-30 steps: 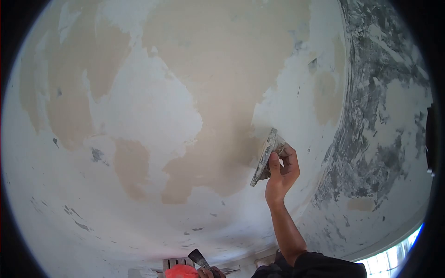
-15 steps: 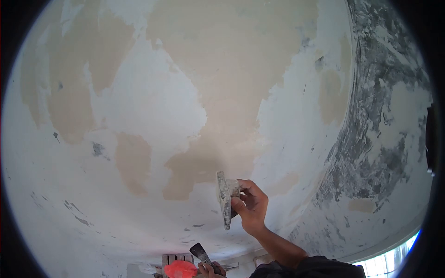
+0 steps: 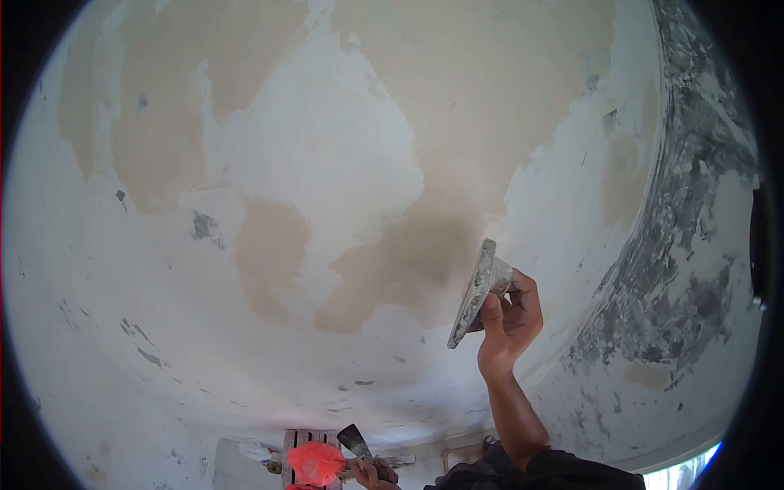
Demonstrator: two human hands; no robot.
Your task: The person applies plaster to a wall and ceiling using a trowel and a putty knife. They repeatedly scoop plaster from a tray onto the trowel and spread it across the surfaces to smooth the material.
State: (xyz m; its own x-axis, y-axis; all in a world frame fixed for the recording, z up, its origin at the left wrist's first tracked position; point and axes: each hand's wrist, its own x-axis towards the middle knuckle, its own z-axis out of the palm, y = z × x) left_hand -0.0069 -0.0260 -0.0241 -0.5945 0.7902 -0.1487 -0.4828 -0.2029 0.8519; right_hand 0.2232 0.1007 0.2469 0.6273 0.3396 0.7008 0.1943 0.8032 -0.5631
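My right hand (image 3: 513, 327) is closed round the handle of a plaster-caked trowel (image 3: 474, 292), whose long edge-on blade tilts up and to the right against the patchy beige and white surface (image 3: 441, 163). At the bottom, my left hand (image 3: 374, 475) grips a putty knife (image 3: 354, 443) with a dark, wide blade pointing up and to the left. Just left of that hand is a bright red-pink object (image 3: 316, 464), whose exact nature I cannot make out.
Grey, rough, scraped plaster (image 3: 694, 204) runs down the right side. A slatted wooden piece (image 3: 300, 438) stands behind the red-pink object. Bright light shows through a window (image 3: 682, 474) at the bottom right.
My right hand and the trowel have moved up and to the right, and the trowel now leans more to the right. My left hand stays low with the putty knife. The view has shifted slightly.
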